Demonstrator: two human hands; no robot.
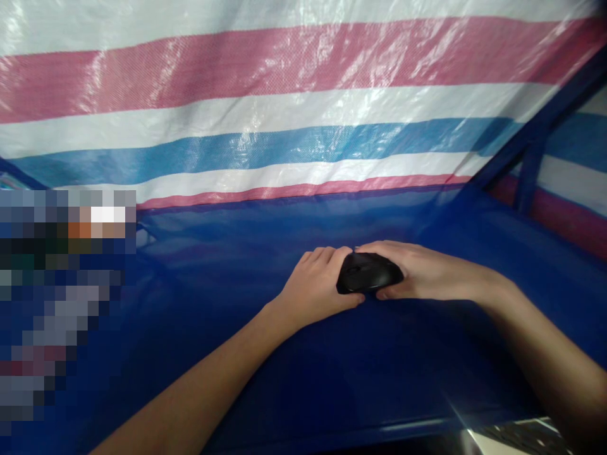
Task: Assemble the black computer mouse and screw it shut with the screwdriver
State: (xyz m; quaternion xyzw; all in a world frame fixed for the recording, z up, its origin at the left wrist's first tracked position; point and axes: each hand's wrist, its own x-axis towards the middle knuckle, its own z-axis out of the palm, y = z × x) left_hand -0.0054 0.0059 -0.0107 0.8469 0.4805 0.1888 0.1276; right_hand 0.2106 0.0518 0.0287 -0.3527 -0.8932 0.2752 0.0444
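Observation:
A black computer mouse [370, 273] lies between my two hands, low over the blue surface [284, 379]. My left hand [322, 281] holds its left end, with the fingers along the far side and the thumb at the near side. Around the right end, my right hand [408, 272] is wrapped, its thumb on the near edge. The top of the mouse faces up toward the camera. Its underside is hidden, so I cannot tell whether it touches the surface.
A striped red, white and blue plastic sheet [294, 145] rises behind the surface. Dark blue frame bars [531, 164] stand at the right. The left side is pixelated. Below the near edge, a pale object and a dark patterned area show at bottom right.

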